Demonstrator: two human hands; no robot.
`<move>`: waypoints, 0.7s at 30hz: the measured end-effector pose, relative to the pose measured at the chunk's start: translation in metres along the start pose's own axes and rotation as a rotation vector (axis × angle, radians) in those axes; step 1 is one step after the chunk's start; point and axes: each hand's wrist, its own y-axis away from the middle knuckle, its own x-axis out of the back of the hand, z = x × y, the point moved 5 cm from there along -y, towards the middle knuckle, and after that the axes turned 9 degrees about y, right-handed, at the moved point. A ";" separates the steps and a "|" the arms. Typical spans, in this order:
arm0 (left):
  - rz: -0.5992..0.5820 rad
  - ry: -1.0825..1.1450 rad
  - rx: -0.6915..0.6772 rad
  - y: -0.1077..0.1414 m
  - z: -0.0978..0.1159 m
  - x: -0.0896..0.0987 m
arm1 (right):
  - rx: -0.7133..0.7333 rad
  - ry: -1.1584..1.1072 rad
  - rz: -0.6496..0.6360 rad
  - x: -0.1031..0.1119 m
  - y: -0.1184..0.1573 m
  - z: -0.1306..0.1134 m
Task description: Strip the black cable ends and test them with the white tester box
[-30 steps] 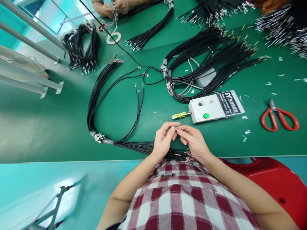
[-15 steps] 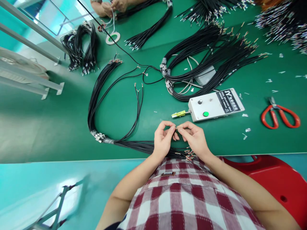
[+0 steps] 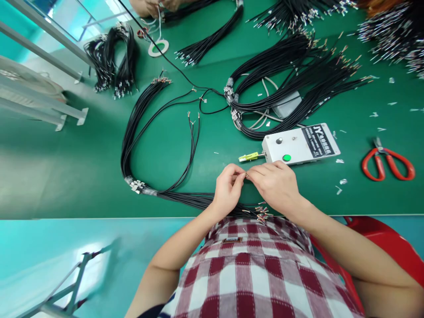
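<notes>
- Green tabletop [image 3: 76,176] under grip.
- Left hand [image 3: 227,189], right hand [image 3: 278,185]: narrow pinch on wire tip [image 3: 246,176], likely for control.
- Cable bundle [image 3: 192,199] bodyward of grip, presumably for reach.

Pliers [image 3: 388,160] right of control box [image 3: 300,144], cable bundles [image 3: 285,86] behind

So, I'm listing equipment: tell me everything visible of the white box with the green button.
The white rectangular box, metal or plastic by its look, lies flat on the green table, slanted. Its top carries a round green button, a small dark knob, a tiny metallic toggle and a black label marked JY. A thin metal shaft with a yellow-green clip juts from its left end. The right hand overlaps its near edge; contact is unclear.
</notes>
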 end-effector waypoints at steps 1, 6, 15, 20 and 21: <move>-0.002 -0.096 -0.065 -0.002 0.003 0.002 | 0.018 0.017 0.003 0.000 -0.001 0.003; 0.064 -0.095 -0.052 -0.017 0.001 0.017 | -0.007 0.082 0.017 -0.004 -0.010 0.024; 0.134 0.162 0.104 -0.035 -0.017 0.025 | -0.051 0.006 -0.119 -0.036 -0.030 0.040; 0.128 0.118 0.103 -0.040 -0.025 0.025 | 0.003 0.000 -0.133 -0.040 -0.035 0.043; 0.127 0.106 0.099 -0.041 -0.026 0.024 | -0.004 -0.035 -0.126 -0.040 -0.036 0.044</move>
